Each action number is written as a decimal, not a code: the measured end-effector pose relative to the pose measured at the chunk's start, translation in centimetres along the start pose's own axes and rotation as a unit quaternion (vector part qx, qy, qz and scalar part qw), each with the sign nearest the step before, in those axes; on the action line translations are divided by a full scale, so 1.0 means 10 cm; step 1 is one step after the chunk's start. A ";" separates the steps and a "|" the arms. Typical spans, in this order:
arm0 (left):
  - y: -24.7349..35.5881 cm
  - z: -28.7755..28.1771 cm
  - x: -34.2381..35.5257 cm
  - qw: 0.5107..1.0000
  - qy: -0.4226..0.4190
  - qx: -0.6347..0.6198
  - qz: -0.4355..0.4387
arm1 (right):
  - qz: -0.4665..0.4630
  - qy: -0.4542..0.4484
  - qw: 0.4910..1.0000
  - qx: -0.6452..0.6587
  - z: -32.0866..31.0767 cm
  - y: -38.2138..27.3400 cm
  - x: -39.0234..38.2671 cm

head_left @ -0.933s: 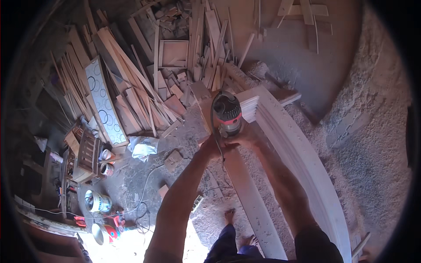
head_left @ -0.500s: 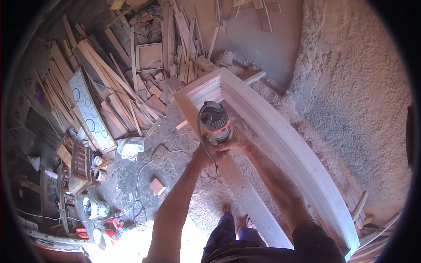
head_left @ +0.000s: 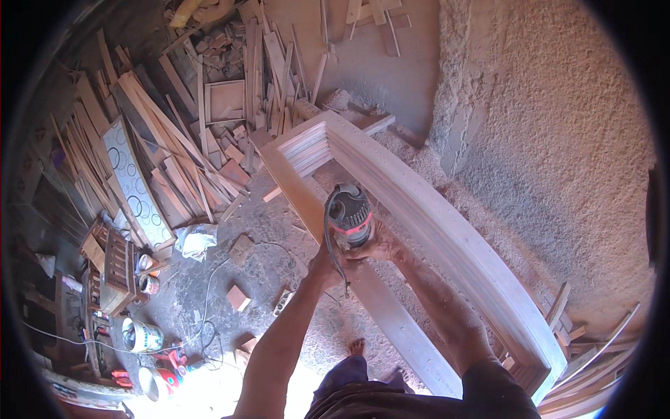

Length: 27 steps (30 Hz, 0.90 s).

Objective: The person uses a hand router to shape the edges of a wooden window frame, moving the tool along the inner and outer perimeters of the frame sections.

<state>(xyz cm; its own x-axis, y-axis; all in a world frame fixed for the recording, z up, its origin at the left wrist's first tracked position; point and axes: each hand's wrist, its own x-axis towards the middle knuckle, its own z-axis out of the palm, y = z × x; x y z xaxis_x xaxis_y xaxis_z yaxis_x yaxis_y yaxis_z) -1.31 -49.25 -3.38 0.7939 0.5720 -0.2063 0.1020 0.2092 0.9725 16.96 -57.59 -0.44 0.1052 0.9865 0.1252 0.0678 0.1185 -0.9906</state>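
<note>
A black router with a red band sits upright on the near rail of a large wooden frame, roughly mid-length along that rail. My left hand grips the left side of the router's metal base, beside a dark cord that hangs down over it. My right hand is wrapped round the right side of the base. Both hands' fingertips are partly hidden by the tool. The frame has stepped, moulded inner edges and its opening shows floor with shavings.
Planks and offcuts crowd the upper left, with a white patterned panel. A wooden crate, buckets, a white bag and trailing cables lie on the left. A rough plastered wall is right; my bare foot shows below.
My hands and the router have moved along the near rail toward me, away from the far corner, exposing more of that rail and corner. The view has swung, shifting the background leftward.
</note>
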 end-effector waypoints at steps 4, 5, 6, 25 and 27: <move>0.04 0.49 -0.21 0.983 -0.009 -0.178 -0.040 | 0.010 0.001 1.000 -0.017 -0.12 -0.02 -0.38; -0.05 0.55 -0.24 0.991 -0.005 -0.134 0.009 | 0.010 0.006 1.000 -0.029 -0.13 -0.02 -0.48; -0.39 0.39 -0.25 0.994 -0.014 -0.041 0.099 | 0.003 -0.007 1.000 -0.020 -0.03 -0.07 -0.52; -0.49 1.64 -1.39 0.907 0.050 0.351 0.227 | 0.055 -0.034 0.998 -0.003 -0.20 -0.33 -2.00; -0.44 1.80 -1.54 0.928 0.017 0.309 0.205 | 0.057 -0.034 0.998 -0.018 -0.19 -0.37 -2.17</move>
<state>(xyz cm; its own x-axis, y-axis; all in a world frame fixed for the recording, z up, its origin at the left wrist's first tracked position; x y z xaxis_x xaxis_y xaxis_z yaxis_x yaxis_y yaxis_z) -3.21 -73.30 -2.54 0.8234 0.5304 0.2018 0.1290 -0.5212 0.8436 16.29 -79.66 0.57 0.0476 0.9989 0.0057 0.0952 0.0012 -0.9955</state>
